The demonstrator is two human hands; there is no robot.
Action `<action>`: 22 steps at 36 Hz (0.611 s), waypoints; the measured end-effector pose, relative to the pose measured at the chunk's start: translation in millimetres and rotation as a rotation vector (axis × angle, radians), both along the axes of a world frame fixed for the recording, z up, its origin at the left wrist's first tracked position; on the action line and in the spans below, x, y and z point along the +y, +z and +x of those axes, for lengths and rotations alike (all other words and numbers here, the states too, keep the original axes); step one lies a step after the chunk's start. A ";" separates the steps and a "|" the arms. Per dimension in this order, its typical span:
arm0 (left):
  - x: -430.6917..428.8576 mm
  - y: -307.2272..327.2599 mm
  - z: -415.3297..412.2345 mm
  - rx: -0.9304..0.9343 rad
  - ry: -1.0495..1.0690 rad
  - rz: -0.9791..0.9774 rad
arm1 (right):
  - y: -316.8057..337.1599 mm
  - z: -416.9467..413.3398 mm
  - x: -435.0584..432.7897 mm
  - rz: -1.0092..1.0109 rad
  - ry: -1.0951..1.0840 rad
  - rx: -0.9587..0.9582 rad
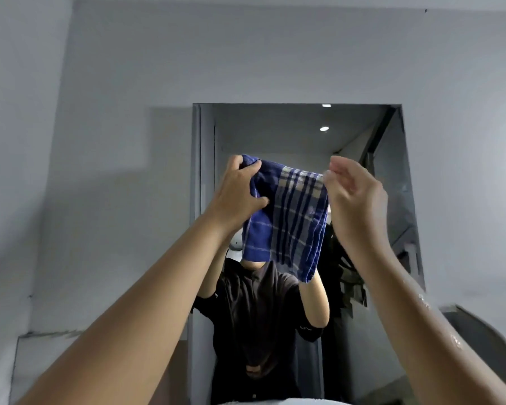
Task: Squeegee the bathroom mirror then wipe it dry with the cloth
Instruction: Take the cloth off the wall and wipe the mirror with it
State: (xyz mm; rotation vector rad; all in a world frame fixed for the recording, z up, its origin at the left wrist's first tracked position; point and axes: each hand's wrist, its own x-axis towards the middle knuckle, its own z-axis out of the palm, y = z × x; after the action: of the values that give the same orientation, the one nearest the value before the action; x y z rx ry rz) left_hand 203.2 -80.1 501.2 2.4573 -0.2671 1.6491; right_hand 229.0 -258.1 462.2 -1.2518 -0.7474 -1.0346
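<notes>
A blue and white checked cloth (289, 217) hangs folded in front of the wall mirror (275, 130), about level with its middle. My left hand (237, 194) grips the cloth's upper left corner in a closed fist. My right hand (354, 194) pinches the upper right corner between thumb and fingertips, the other fingers loosely spread. The mirror is a tall rectangle with a grey frame; it reflects a person in a dark shirt with raised arms and ceiling lights. No squeegee is in view.
Grey walls (100, 141) surround the mirror. A curved grey fixture (479, 340) sits at the lower right, beside my right forearm. A pale rim (275, 401) shows along the bottom edge below the mirror.
</notes>
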 end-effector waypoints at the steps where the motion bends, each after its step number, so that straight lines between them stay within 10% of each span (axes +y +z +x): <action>1: 0.2 0.7 -0.2 0.007 0.003 0.006 | -4.8 -7.8 10.6 -0.021 0.069 -0.029; 11: 18.5 -1.4 -16.3 0.068 -0.036 0.076 | -16.3 35.3 73.0 -0.464 0.001 -0.008; 18: 45.3 -54.1 -12.5 -0.320 0.158 0.017 | 7.9 47.8 89.1 -0.475 -0.317 -0.073; 22: 56.1 -87.5 4.6 -0.175 0.292 0.039 | 50.6 45.1 102.6 -0.488 -0.423 -0.160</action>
State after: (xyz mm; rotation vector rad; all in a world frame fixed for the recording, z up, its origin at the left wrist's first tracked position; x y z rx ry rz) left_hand 207.8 -24.0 413.7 2.4773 0.0421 1.9963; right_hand 274.1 -155.6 512.8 -1.8152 -0.9152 -1.3557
